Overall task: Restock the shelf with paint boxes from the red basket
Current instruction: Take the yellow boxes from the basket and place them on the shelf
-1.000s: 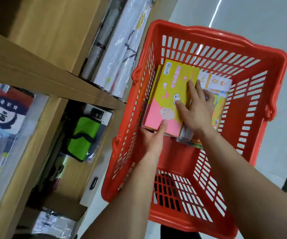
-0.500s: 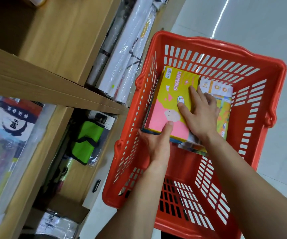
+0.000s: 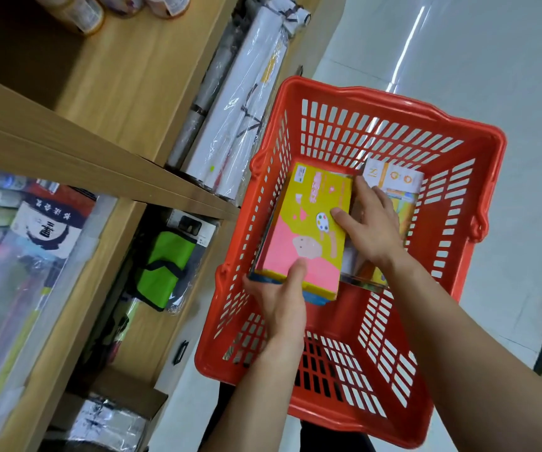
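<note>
A red basket (image 3: 478, 203) stands on the floor beside a wooden shelf (image 3: 106, 164). Inside it lies a yellow and pink paint box (image 3: 308, 220) on top of a small stack. My left hand (image 3: 279, 301) grips the stack's near end, thumb on the pink cover. My right hand (image 3: 370, 223) clasps the stack's right side, thumb on the yellow cover. A white and orange box (image 3: 393, 179) lies further right in the basket, partly hidden by my right hand.
Wrapped white rolls (image 3: 247, 106) lean at the shelf's end next to the basket. A green pouch (image 3: 162, 265) and wrapped packs (image 3: 35, 223) fill the lower shelves. Jars (image 3: 80, 11) stand on the upper shelf. Pale floor (image 3: 458, 60) lies beyond the basket.
Both hands have tightened around the stack and its near end has lifted slightly. The view has tilted so more of the upper shelf shows.
</note>
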`<action>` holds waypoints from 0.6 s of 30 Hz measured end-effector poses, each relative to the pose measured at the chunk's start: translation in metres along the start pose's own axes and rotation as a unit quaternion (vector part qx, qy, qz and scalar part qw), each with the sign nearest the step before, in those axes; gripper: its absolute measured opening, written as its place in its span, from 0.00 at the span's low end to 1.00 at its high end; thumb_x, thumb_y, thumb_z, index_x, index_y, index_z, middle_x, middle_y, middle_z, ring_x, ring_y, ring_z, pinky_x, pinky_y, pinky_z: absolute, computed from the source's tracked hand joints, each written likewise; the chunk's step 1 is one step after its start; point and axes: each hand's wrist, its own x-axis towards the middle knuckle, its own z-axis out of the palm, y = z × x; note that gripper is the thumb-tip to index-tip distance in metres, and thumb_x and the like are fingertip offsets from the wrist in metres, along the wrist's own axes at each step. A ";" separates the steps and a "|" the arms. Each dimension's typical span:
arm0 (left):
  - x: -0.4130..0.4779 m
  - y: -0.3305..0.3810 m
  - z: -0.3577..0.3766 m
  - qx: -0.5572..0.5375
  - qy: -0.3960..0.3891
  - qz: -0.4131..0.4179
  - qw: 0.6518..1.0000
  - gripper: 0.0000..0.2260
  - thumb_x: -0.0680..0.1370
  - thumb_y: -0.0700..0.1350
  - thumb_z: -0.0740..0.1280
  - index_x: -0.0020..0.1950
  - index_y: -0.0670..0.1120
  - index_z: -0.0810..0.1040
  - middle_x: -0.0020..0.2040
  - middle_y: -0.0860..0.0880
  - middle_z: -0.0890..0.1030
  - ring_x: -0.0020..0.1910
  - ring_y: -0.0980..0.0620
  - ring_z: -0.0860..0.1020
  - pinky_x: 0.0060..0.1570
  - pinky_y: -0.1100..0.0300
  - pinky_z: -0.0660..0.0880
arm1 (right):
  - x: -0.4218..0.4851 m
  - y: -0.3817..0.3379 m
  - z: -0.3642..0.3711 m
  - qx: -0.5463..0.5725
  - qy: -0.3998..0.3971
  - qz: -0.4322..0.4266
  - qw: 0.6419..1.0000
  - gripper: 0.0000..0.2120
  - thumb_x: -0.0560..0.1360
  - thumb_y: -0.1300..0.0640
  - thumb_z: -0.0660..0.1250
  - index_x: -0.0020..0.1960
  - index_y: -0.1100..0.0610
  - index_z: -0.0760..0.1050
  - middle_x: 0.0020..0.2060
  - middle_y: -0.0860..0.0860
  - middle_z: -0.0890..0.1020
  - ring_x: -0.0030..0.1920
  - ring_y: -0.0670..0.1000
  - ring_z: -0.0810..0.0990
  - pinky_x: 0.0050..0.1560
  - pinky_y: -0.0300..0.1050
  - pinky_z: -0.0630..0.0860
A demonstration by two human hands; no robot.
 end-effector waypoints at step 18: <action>-0.092 0.024 -0.067 0.095 0.014 0.076 0.992 0.46 0.61 0.56 0.76 0.74 0.61 0.55 0.63 0.54 0.76 0.62 0.47 0.79 0.61 0.41 0.78 | -0.066 -0.014 0.000 0.114 -0.103 0.012 0.988 0.28 0.73 0.34 0.68 0.70 0.44 0.74 0.61 0.46 0.82 0.58 0.42 0.83 0.59 0.44 0.79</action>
